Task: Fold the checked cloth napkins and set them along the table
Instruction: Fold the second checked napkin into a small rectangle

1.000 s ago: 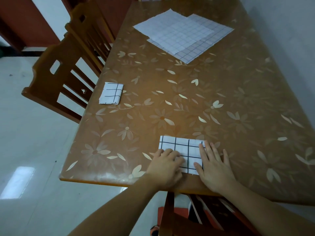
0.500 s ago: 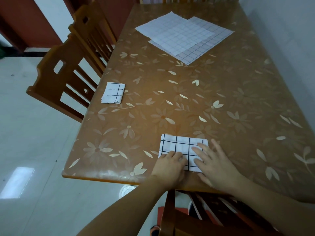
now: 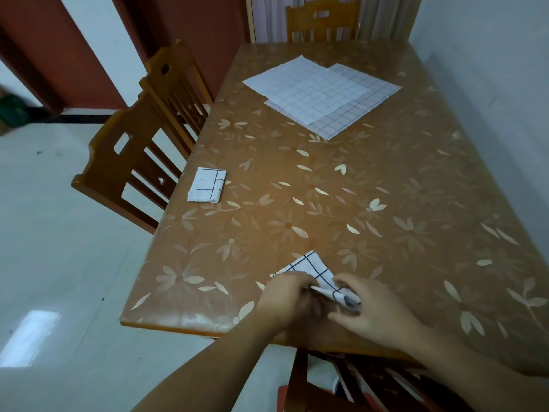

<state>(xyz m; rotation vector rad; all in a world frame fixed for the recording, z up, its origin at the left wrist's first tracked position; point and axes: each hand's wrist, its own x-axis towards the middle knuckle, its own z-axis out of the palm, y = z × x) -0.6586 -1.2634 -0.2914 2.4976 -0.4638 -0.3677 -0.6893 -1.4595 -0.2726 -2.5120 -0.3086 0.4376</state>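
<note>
Both hands are working a small checked napkin [image 3: 315, 273] at the near edge of the counter [image 3: 386, 218]. The left hand [image 3: 286, 301] is curling over the napkin's left end, fingers closed on the cloth and pinching it. The right hand [image 3: 371, 310] is sitting at the napkin's right end with its fingers touching the fabric; whether it is actually gripping is unclear (motion blur there). The napkin is lying partly folded, one corner pointing away from the person, the near part lifting slightly between the two hands.

A folded napkin [image 3: 208, 185] is lying flat near the counter's left edge, well apart from the hands, beside a wooden chair [image 3: 130, 162]. Two unfolded napkins [image 3: 320, 93] are lying spread and overlapping at the far end of the counter. Another chair [image 3: 322, 20] is standing at the far end, and a chair back is showing just below the near edge.
</note>
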